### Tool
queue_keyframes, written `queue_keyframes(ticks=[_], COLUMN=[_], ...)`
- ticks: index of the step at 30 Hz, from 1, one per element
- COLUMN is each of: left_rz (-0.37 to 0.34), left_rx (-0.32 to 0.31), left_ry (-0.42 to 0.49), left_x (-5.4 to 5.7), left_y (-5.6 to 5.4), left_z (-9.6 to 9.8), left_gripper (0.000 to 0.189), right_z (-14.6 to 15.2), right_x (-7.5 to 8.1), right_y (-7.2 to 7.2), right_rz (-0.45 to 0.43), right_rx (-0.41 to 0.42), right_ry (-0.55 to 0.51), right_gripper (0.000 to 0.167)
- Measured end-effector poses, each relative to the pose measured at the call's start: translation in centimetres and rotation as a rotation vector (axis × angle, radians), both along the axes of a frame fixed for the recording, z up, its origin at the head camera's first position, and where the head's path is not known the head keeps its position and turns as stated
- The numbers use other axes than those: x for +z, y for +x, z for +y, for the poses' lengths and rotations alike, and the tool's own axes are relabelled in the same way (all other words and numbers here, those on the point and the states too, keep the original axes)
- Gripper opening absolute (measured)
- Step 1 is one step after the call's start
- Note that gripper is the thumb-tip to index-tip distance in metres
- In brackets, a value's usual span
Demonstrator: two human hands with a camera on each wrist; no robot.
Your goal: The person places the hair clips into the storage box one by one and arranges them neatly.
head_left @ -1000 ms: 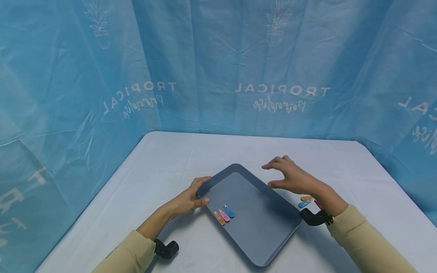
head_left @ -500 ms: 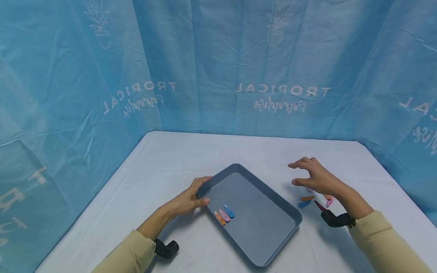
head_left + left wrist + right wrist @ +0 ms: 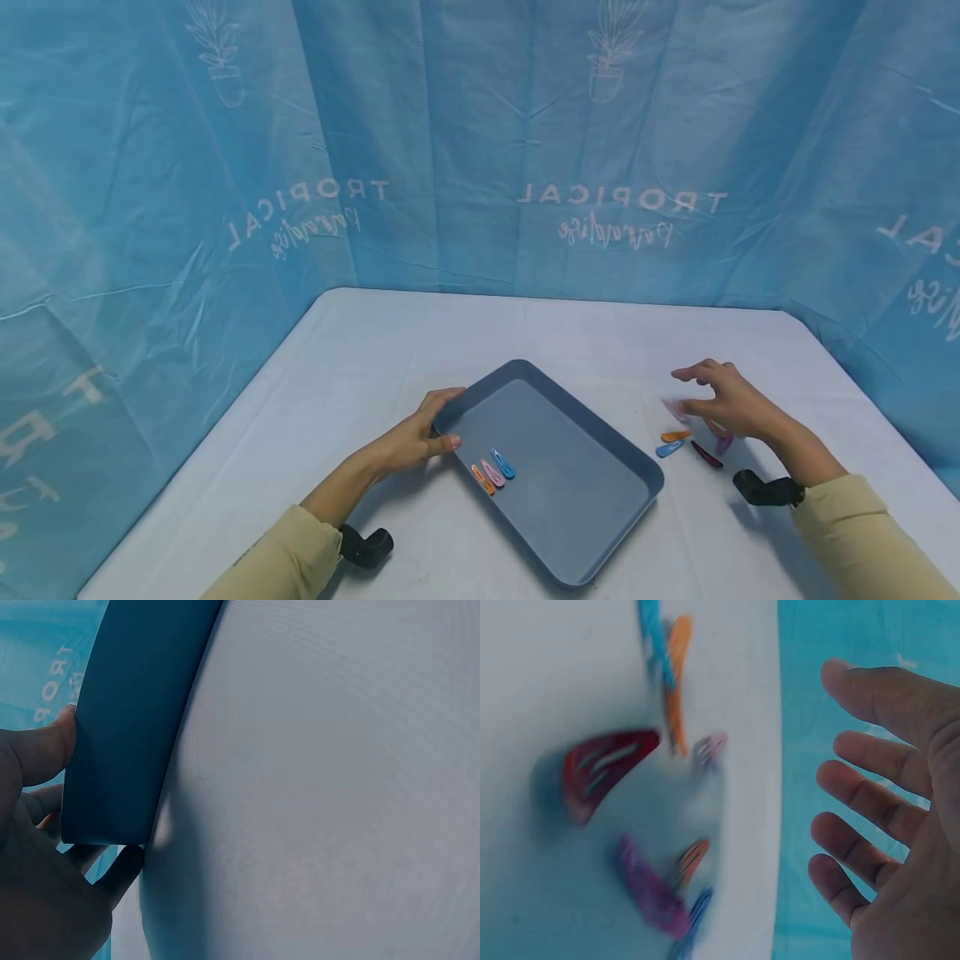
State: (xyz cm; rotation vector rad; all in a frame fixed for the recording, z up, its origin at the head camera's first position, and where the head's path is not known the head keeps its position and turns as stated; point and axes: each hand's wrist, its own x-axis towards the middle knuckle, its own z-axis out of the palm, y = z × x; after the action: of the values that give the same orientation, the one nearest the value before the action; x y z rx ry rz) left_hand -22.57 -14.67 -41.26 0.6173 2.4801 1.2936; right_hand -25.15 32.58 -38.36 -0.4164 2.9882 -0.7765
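Note:
A grey-blue tray [image 3: 570,483] lies on the white table, turned at an angle. My left hand [image 3: 412,437] grips its left corner, thumb over the rim and fingers along the outer wall. Inside the tray, near that side, lie an orange hair clip [image 3: 482,480], a pink hair clip [image 3: 492,473] and a blue hair clip [image 3: 502,463]. To the right of the tray, my right hand [image 3: 731,404] hovers above loose hair clips, fingers relaxed and apart, holding nothing. Beneath and beside it are a dark red clip [image 3: 604,769], a purple clip [image 3: 651,889] and several others.
The white table [image 3: 420,333] carries the tray and the loose clips. An orange clip [image 3: 675,436] and a light blue clip [image 3: 669,448] lie close to the tray's right corner. Blue printed curtains [image 3: 465,150] enclose the table's back and sides.
My right hand has moved right, away from above the tray's edge, and come down over the loose clips. My left hand and the tray have stayed in place.

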Motion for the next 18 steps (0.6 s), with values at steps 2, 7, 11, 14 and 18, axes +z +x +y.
queue_keyframes(ticks=[2,7,11,14,18], left_rz=[0.001,0.002,0.004,0.009,0.007], left_rx=[0.0,-0.002,-0.005,-0.007,-0.01], left_ry=[0.0,0.002,-0.001,-0.006,-0.007], left_x=[0.0,-0.1,-0.1,-0.2,-0.1], left_y=[0.0,-0.1,-0.1,-0.1,-0.1], left_z=[0.0,0.0,0.0,0.0,-0.1], left_gripper=[0.069,0.069,0.069,0.069,0.069], right_z=[0.3,1.2,1.8,2.2,2.5], right_x=[-0.3,-1.1,-1.7,-2.1,-2.6], right_y=[-0.1,-0.2,-0.3,-0.5,-0.7], right_rz=[-0.017,-0.041,-0.055,-0.059,-0.064], right_rx=[-0.016,-0.04,-0.043,-0.038,-0.036], right_ry=[0.006,0.027,0.045,0.055,0.06], right_gripper=[0.054,0.055,0.056,0.056,0.056])
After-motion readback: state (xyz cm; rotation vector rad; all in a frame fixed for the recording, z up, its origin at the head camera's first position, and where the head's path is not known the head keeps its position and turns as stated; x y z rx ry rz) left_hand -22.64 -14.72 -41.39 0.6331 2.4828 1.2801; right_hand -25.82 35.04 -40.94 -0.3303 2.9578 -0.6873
